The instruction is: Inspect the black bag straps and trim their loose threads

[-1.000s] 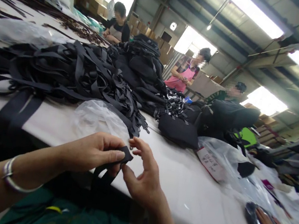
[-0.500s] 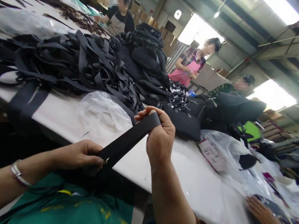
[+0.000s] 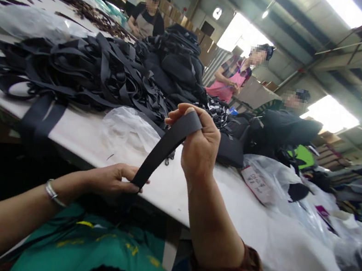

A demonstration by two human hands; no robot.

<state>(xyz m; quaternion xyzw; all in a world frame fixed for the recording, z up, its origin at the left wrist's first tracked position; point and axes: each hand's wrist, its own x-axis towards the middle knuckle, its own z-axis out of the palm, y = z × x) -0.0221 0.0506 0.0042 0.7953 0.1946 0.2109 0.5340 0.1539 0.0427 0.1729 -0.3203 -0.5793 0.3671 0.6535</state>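
Observation:
A wide black strap runs between my hands above the front edge of the table. My left hand, with a silver bracelet on its wrist, pinches the strap's lower part. Higher and to the right, my right hand grips the strap where it folds over the thumb. A small dark hook shows beside the strap, under my right hand. Behind my hands, a tangled heap of black straps lies on the white table.
Clear plastic lies behind the strap. Black bags are piled at the back. A labelled plastic bag is at the right. Beyond the table are several people, one in a pink apron.
My right hand has moved up with the strap, and my left hand slightly up and right. The strap now curves. Another person's hand at the right has mostly left the view.

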